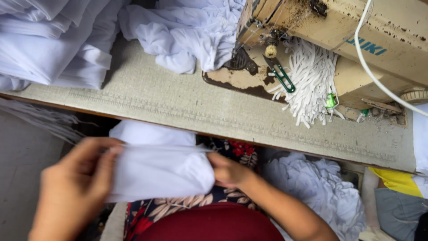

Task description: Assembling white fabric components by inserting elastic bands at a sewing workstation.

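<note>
Holding a piece of white fabric [156, 172] low in the frame, below the table edge [187, 111], you pinch its left end in your left hand [76, 187], fingers closed over it, while your right hand [229, 172] grips its right end.

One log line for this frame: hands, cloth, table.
left hand: grips white cloth piece | right hand: grips same | sewing table: white fabric pile, green snips
</note>
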